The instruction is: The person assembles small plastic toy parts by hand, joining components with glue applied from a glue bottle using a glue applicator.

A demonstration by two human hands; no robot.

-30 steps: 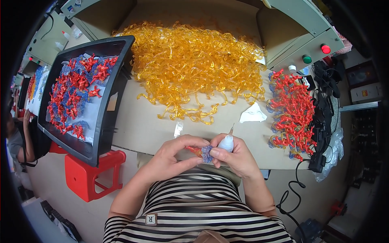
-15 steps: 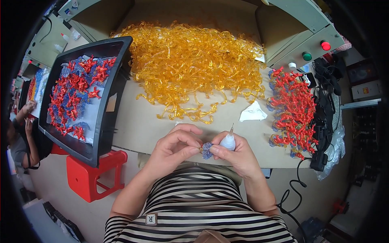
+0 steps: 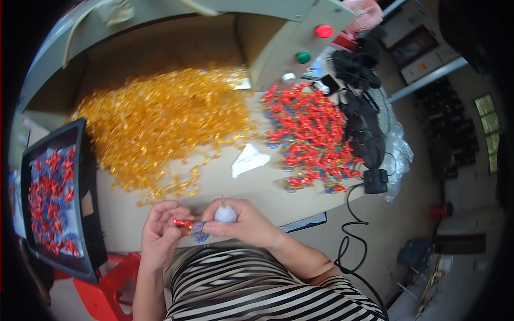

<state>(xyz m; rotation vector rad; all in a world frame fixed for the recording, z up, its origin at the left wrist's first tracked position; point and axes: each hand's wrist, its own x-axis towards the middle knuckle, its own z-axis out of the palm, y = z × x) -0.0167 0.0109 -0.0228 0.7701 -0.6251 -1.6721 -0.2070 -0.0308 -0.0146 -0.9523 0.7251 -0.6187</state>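
My left hand point(image 3: 161, 231) pinches a small red figurine point(image 3: 183, 222) between thumb and fingers. Joined to it or touching it is a blue translucent base point(image 3: 200, 233), gripped by the thumb and finger of my right hand point(image 3: 243, 224). The same right hand also keeps hold of a small white needle-tip bottle point(image 3: 225, 214), its needle pointing up. Where the red and blue parts meet is partly hidden by my fingers and blurred. Both hands are close together at the table's front edge.
Amber translucent curled pieces point(image 3: 155, 128) are heaped across the table. A white scrap point(image 3: 249, 160) lies between them and rows of red-and-blue figurines point(image 3: 310, 134) on the right. A black tray point(image 3: 92, 214) of similar figurines stands left, near a red stool point(image 3: 107, 289). A black cable point(image 3: 342, 249) hangs at right.
The whole view has swung to the right, so the table sits further left. The red part now shows beside my left fingers. Both hands still hold the piece, and the bottle stays in my right hand.
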